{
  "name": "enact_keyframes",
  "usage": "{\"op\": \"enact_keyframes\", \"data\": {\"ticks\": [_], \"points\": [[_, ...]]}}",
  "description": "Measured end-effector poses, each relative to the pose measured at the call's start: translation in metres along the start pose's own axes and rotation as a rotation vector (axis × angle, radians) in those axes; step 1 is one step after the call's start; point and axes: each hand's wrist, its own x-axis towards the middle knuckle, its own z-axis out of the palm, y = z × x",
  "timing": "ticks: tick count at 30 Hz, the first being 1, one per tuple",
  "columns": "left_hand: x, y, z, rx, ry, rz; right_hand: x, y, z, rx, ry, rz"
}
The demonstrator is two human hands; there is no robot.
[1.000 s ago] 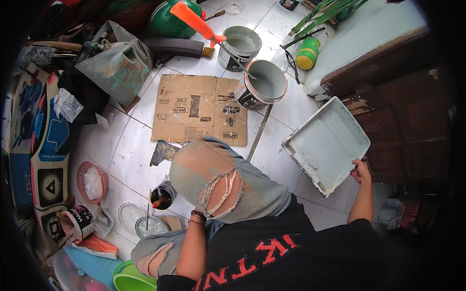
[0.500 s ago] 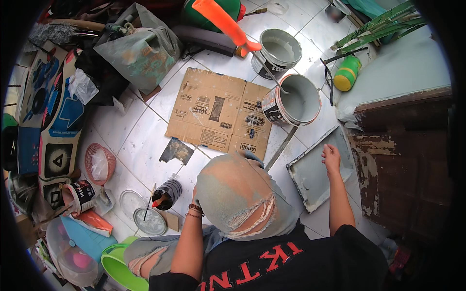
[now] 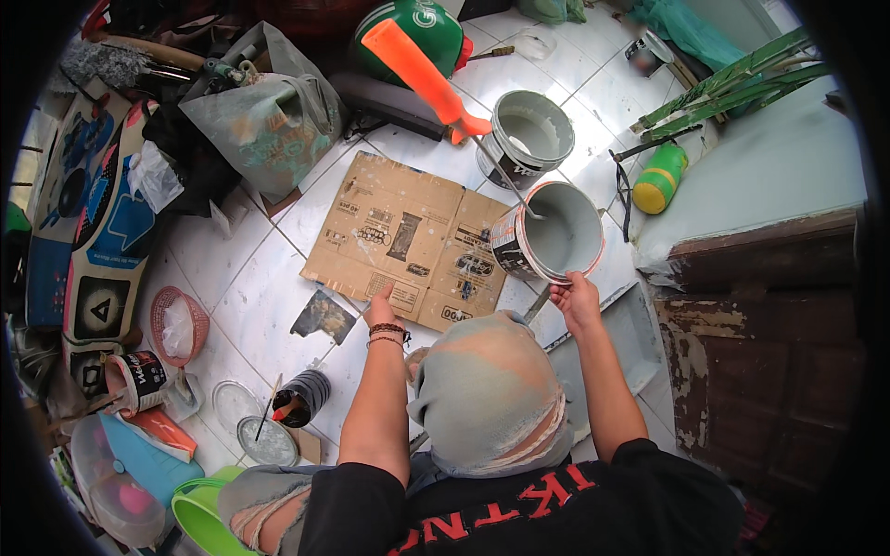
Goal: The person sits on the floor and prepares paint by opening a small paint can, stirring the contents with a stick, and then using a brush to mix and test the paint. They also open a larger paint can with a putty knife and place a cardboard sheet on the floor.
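Observation:
My right hand (image 3: 578, 304) has its fingers closed on the near rim of a paint bucket (image 3: 512, 243), which is tilted slightly and coated with grey paint inside. An orange-handled tool (image 3: 417, 76) with a thin metal rod, like a paint roller frame, leans on this bucket; its lower end lies inside. My left hand (image 3: 381, 308), wearing bracelets, is at the near edge of a flattened cardboard sheet (image 3: 371, 204), fingers partly stretched and holding nothing visible. Below my right hand lies a grey-coated paint tray (image 3: 640, 347), partly hidden by my forearm and knee.
A second paint bucket (image 3: 505, 167) stands behind the first. Left of my knee are a dark can (image 3: 311, 391), a paint-smeared lid (image 3: 267, 443) and a pink basket (image 3: 176, 320). A brown peeling door (image 3: 751, 361) borders the right; a green helmet (image 3: 408, 37) sits at the back.
My right hand has moved from above the tray to the bucket's rim and taken hold. My left hand has come forward from beside my knee to the cardboard's edge. My view has shifted slightly.

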Motion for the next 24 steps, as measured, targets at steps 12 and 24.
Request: {"op": "enact_keyframes", "data": {"ticks": [12,24], "points": [[-0.054,0.073,-0.018,0.406,0.126,0.652,0.027,-0.035,0.013,-0.256,0.277,-0.126],[-0.203,0.24,-0.013,0.826,0.339,1.359,0.024,-0.015,0.008,-0.159,0.167,-0.121]]}}
